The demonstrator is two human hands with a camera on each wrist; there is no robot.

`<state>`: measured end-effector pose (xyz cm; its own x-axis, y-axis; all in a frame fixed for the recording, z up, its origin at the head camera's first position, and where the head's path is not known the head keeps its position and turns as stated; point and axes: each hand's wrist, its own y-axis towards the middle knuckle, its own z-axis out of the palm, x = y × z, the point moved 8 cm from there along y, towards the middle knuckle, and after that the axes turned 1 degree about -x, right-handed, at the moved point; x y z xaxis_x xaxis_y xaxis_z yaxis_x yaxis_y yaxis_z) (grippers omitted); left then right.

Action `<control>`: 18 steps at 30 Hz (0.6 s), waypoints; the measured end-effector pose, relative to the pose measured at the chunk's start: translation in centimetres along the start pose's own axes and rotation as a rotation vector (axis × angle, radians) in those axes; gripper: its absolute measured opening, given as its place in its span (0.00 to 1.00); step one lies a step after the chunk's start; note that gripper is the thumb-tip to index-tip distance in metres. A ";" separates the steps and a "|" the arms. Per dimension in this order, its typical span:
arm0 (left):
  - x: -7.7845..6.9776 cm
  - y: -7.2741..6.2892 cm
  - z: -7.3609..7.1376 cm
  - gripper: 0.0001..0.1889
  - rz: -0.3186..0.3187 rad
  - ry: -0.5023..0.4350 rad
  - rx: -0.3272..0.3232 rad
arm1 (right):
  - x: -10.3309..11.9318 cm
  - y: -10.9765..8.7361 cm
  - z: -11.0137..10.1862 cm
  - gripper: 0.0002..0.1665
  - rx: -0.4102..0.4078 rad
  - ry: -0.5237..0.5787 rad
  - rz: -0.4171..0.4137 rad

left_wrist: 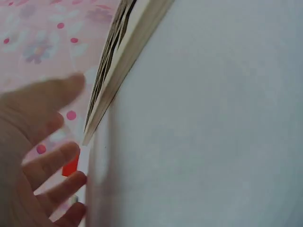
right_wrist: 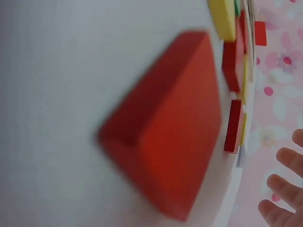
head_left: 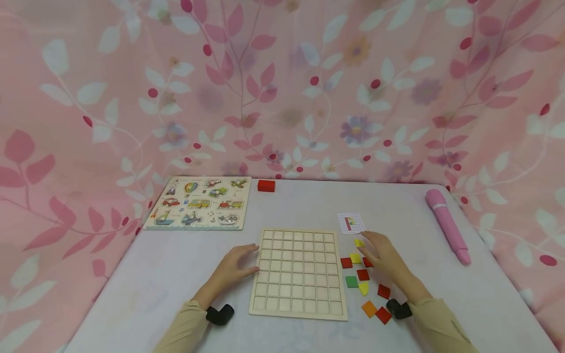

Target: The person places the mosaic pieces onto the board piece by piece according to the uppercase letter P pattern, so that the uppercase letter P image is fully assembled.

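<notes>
A wooden grid board (head_left: 298, 272) with bare square cells lies in the middle of the table. My left hand (head_left: 232, 268) is at its left edge, fingers spread; whether the fingertips touch the rim I cannot tell. In the left wrist view the left hand (left_wrist: 42, 156) holds nothing beside the board's side (left_wrist: 118, 66). To the right of the board lie several coloured tiles: red (head_left: 363, 274), yellow (head_left: 363, 288), green (head_left: 351, 281) and orange (head_left: 369, 309). My right hand (head_left: 383, 254) hovers over the upper tiles with loose fingers. A red tile (right_wrist: 175, 127) looms large in the right wrist view.
A small pattern card (head_left: 358, 226) lies above the tiles. At the back left is a vehicle picture puzzle (head_left: 207, 196), with a red block (head_left: 266, 186) beside it. A pink microphone-shaped object (head_left: 448, 225) lies far right. The floral curtain (head_left: 291, 98) borders the table's back.
</notes>
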<state>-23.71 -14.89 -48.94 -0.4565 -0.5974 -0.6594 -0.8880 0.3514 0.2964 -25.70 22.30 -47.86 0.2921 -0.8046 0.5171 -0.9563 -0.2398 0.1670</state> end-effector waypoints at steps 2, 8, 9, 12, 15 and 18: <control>0.6 -0.1 0.1 0.26 -0.007 -0.002 -0.021 | -0.4 0.5 -0.1 0.31 -0.011 0.023 0.009; 1.3 -0.4 0.9 0.24 0.051 0.011 -0.109 | -1.2 1.1 -0.1 0.29 -0.026 0.052 0.016; 1.3 -0.4 1.0 0.24 0.057 0.020 -0.121 | -1.3 1.2 -0.1 0.29 -0.031 0.050 0.008; 1.2 -0.3 1.3 0.22 0.039 0.032 -0.137 | -1.5 1.3 0.0 0.28 -0.042 0.043 -0.015; 1.2 -0.2 1.4 0.21 0.024 0.027 -0.130 | -1.7 1.3 0.3 0.28 -0.030 0.058 -0.030; 1.1 -0.2 1.5 0.20 0.021 0.025 -0.112 | -2.0 1.2 0.6 0.30 -0.004 0.075 -0.031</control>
<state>-23.97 -14.56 -50.75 -0.4750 -0.6090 -0.6353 -0.8782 0.2819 0.3864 -27.48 23.32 -49.22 0.3218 -0.7539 0.5728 -0.9468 -0.2617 0.1874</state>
